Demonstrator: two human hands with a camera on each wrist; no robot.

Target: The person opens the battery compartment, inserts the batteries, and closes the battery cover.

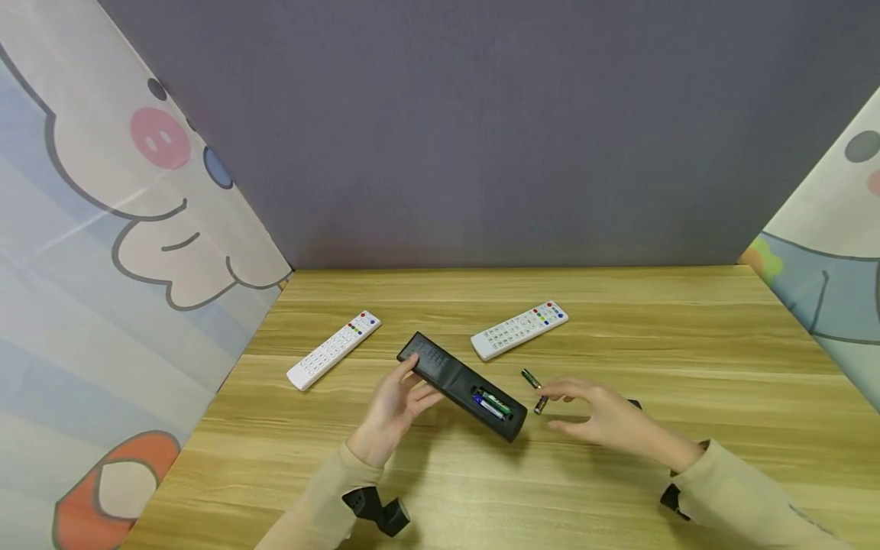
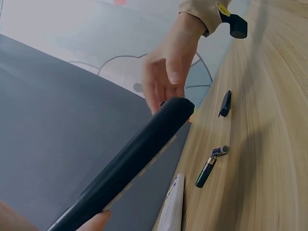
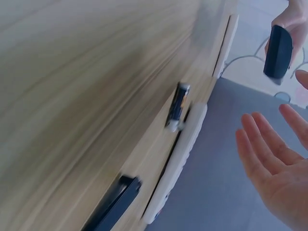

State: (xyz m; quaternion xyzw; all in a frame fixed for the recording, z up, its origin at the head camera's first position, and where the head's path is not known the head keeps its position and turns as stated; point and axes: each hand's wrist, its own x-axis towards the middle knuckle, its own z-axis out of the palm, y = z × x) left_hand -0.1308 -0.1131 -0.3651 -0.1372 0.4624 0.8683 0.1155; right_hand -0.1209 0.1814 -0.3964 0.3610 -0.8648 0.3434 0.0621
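Observation:
My left hand [image 1: 388,412] grips a black remote control [image 1: 447,373] near its far end, holding it tilted above the table. The back of the remote faces up, with the battery compartment uncovered. Inside lie a green battery [image 1: 496,402] and a blue-and-white battery [image 1: 488,407], side by side. To the right, my right hand [image 1: 598,416] hovers with fingers relaxed and holds nothing. Close by its fingertips, a green-and-black loose battery [image 1: 531,378] and a dark loose battery [image 1: 541,405] rest on the table. A black battery cover [image 2: 225,103] lies beyond them, mostly hidden behind the right hand in the head view.
Two white remote controls lie buttons up on the wooden table [image 1: 687,344]: one remote [image 1: 333,351] at left, another remote [image 1: 519,330] behind the black one. A grey panel [image 1: 516,137] rises at the back edge. Cartoon-printed sheets [image 1: 103,229] hang at both sides.

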